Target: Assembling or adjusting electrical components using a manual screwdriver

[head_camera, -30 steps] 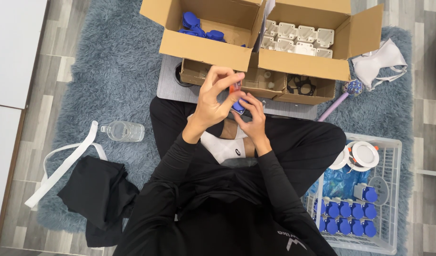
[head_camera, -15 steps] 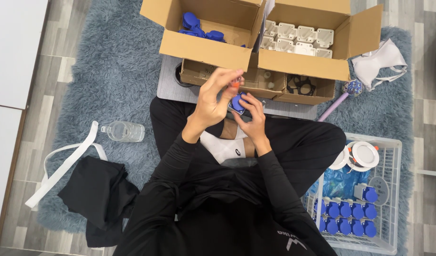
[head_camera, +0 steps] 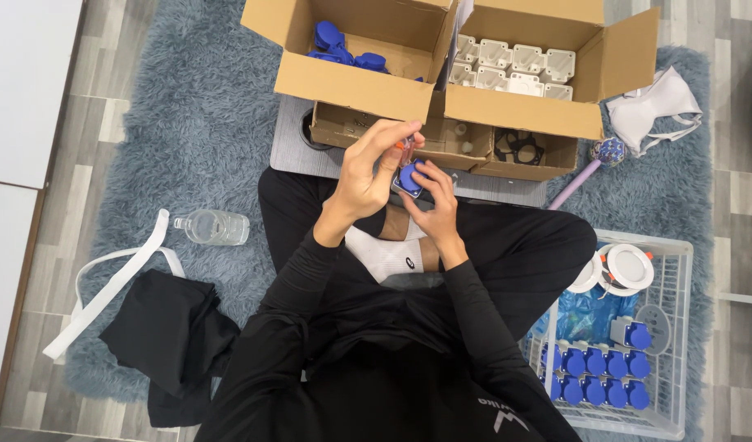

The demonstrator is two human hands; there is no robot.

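Holding a blue socket part [head_camera: 409, 178] above the lap, the right hand [head_camera: 432, 205] grips it; the left hand [head_camera: 368, 176] has risen slightly, pinching a small orange-handled tool [head_camera: 405, 150] onto it.

blue part [head_camera: 409, 177] half hidden by fingers, basket [head_camera: 679, 327] cut off

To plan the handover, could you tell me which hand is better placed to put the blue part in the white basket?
Probably the right hand: it holds the blue part, and the white basket lies on that side.
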